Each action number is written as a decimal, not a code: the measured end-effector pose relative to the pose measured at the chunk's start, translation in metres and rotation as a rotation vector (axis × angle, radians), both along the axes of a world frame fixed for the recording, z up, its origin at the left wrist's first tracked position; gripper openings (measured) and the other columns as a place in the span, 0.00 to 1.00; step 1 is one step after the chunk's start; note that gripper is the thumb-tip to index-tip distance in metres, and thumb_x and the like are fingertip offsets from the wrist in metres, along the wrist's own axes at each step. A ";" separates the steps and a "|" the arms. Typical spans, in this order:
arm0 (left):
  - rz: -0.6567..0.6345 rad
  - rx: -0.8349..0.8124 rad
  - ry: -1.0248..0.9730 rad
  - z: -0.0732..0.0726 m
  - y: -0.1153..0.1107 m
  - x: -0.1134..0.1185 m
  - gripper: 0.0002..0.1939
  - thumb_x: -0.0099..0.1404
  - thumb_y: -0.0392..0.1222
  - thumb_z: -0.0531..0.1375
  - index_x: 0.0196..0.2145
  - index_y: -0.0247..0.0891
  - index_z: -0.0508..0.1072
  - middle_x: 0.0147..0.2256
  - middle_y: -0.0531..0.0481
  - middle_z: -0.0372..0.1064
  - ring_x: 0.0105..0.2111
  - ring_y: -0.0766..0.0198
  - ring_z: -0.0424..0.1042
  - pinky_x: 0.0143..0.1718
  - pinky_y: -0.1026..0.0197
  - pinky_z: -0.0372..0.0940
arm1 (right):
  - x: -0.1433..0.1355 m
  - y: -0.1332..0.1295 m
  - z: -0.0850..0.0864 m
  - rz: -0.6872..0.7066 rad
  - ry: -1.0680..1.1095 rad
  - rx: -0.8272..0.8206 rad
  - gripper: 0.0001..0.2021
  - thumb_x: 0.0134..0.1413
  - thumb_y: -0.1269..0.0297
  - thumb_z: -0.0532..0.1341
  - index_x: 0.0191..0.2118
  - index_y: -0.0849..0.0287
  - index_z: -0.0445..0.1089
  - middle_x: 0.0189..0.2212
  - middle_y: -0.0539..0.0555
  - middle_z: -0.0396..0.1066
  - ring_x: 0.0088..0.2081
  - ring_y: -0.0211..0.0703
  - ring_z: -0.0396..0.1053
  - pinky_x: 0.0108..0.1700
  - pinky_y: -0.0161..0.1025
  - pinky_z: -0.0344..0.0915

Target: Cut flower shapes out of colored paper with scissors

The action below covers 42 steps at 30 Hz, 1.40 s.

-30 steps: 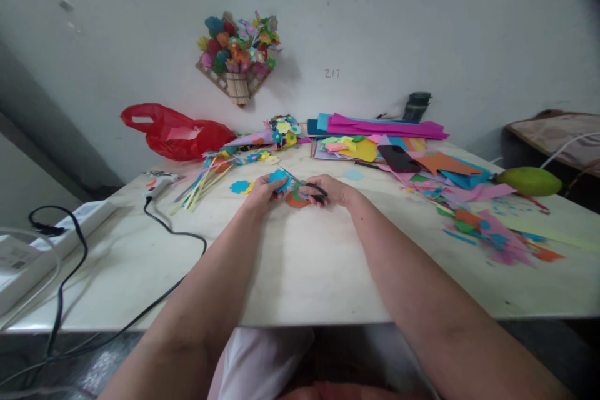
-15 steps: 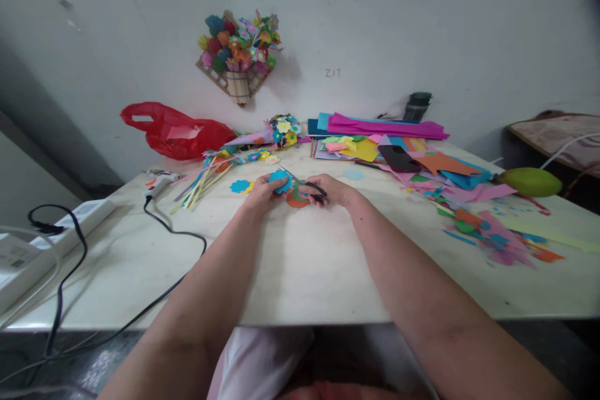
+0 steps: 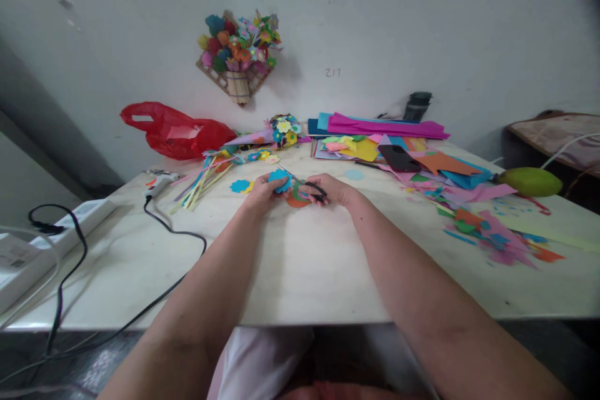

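Over the middle of the table, my left hand [image 3: 263, 192] pinches a blue flower-shaped paper cutout [image 3: 280, 181] with a scalloped edge. My right hand [image 3: 329, 189] is closed around the black handles of a pair of scissors [image 3: 317, 187]. The blades point up and left, close to the cutout's right edge; whether they touch it I cannot tell. On the table beneath lie an orange paper piece [image 3: 297, 199] and a green one, partly covered by my hands. Another blue flower cutout [image 3: 239, 186] with a yellow one under it lies left of my left hand.
At left stand a hot glue gun [image 3: 160, 184], its black cord, and a power strip [image 3: 94, 215]. Paper strips [image 3: 206, 182] and a red plastic bag [image 3: 180, 134] lie behind. Coloured sheets [image 3: 389, 127], a phone [image 3: 398, 158], paper scraps [image 3: 504, 237] and a yellow-green object [image 3: 529, 182] fill the right side.
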<state>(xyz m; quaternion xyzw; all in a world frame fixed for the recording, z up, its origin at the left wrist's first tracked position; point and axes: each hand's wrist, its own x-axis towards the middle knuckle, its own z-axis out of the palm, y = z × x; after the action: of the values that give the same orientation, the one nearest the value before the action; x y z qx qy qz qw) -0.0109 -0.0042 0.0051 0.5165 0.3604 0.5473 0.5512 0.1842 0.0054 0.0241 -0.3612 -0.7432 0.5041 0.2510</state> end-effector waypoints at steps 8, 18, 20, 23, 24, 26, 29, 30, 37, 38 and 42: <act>0.022 -0.011 0.001 0.000 0.001 0.000 0.11 0.47 0.40 0.65 0.26 0.32 0.68 0.21 0.49 0.69 0.18 0.68 0.66 0.20 0.65 0.62 | 0.000 -0.001 0.001 0.000 0.012 -0.004 0.13 0.52 0.59 0.58 0.24 0.62 0.63 0.14 0.47 0.63 0.12 0.28 0.59 0.10 0.26 0.46; 0.032 -0.010 0.003 0.000 0.001 0.000 0.10 0.48 0.39 0.65 0.26 0.32 0.68 0.21 0.48 0.69 0.18 0.68 0.66 0.20 0.65 0.61 | 0.001 0.000 -0.001 -0.006 0.008 -0.018 0.13 0.51 0.58 0.59 0.24 0.63 0.63 0.14 0.46 0.62 0.12 0.28 0.58 0.10 0.25 0.45; 0.036 -0.014 -0.002 0.001 0.000 0.000 0.10 0.48 0.39 0.65 0.26 0.32 0.69 0.21 0.48 0.69 0.18 0.68 0.66 0.20 0.65 0.62 | 0.001 0.000 0.000 -0.004 0.006 -0.016 0.13 0.52 0.58 0.58 0.25 0.63 0.63 0.14 0.47 0.62 0.12 0.27 0.57 0.10 0.26 0.44; 0.040 -0.018 -0.002 0.002 -0.001 0.000 0.10 0.47 0.39 0.65 0.26 0.32 0.69 0.21 0.48 0.69 0.18 0.68 0.66 0.20 0.65 0.61 | 0.001 -0.001 0.002 -0.014 -0.006 -0.019 0.13 0.52 0.59 0.58 0.25 0.63 0.64 0.14 0.46 0.62 0.11 0.27 0.57 0.09 0.25 0.44; 0.040 -0.019 -0.002 0.002 -0.001 0.000 0.11 0.47 0.39 0.65 0.26 0.32 0.69 0.21 0.48 0.69 0.18 0.68 0.66 0.20 0.65 0.61 | 0.001 -0.001 0.002 -0.016 -0.008 -0.022 0.12 0.52 0.59 0.58 0.25 0.63 0.64 0.14 0.46 0.62 0.11 0.27 0.57 0.09 0.25 0.44; 0.040 -0.016 -0.005 0.002 -0.001 0.000 0.11 0.47 0.39 0.65 0.26 0.32 0.69 0.21 0.48 0.68 0.18 0.68 0.66 0.20 0.65 0.61 | 0.001 -0.002 0.004 -0.017 -0.012 -0.030 0.12 0.51 0.59 0.59 0.25 0.64 0.64 0.13 0.46 0.62 0.11 0.27 0.56 0.09 0.25 0.44; 0.045 -0.003 -0.001 0.001 0.000 -0.001 0.11 0.47 0.40 0.65 0.26 0.32 0.69 0.21 0.48 0.69 0.19 0.68 0.66 0.20 0.65 0.62 | 0.002 -0.003 0.004 -0.008 -0.008 -0.033 0.12 0.49 0.59 0.60 0.25 0.64 0.64 0.13 0.46 0.61 0.11 0.27 0.56 0.10 0.26 0.45; 0.050 -0.001 0.003 0.001 0.000 -0.001 0.11 0.47 0.40 0.65 0.26 0.32 0.68 0.21 0.48 0.69 0.19 0.68 0.66 0.20 0.65 0.61 | 0.003 -0.004 0.004 -0.003 -0.007 -0.031 0.12 0.49 0.59 0.60 0.25 0.64 0.64 0.13 0.46 0.61 0.11 0.27 0.56 0.10 0.25 0.45; 0.069 -0.018 -0.051 0.003 0.001 0.001 0.12 0.48 0.40 0.64 0.26 0.33 0.65 0.19 0.50 0.66 0.18 0.69 0.65 0.16 0.67 0.58 | 0.005 -0.004 0.004 0.002 -0.006 -0.023 0.13 0.48 0.58 0.61 0.25 0.64 0.64 0.13 0.46 0.62 0.12 0.27 0.57 0.10 0.26 0.45; 0.077 -0.024 -0.062 0.003 0.001 0.001 0.11 0.48 0.40 0.64 0.26 0.33 0.65 0.19 0.50 0.66 0.18 0.68 0.65 0.16 0.67 0.58 | 0.005 -0.004 0.004 0.005 -0.005 -0.022 0.13 0.48 0.58 0.61 0.25 0.64 0.64 0.13 0.46 0.62 0.12 0.27 0.57 0.10 0.26 0.45; 0.082 -0.014 -0.068 0.004 0.001 0.002 0.12 0.50 0.40 0.63 0.26 0.34 0.63 0.18 0.52 0.64 0.17 0.70 0.63 0.16 0.68 0.57 | 0.007 -0.002 0.003 0.013 0.019 -0.042 0.14 0.48 0.57 0.61 0.25 0.64 0.64 0.14 0.46 0.62 0.12 0.27 0.57 0.10 0.25 0.46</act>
<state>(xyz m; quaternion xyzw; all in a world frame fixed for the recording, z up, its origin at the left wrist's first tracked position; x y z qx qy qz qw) -0.0089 -0.0031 0.0091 0.4784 0.3661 0.5840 0.5440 0.1908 0.0032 0.0267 -0.3568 -0.7323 0.5248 0.2472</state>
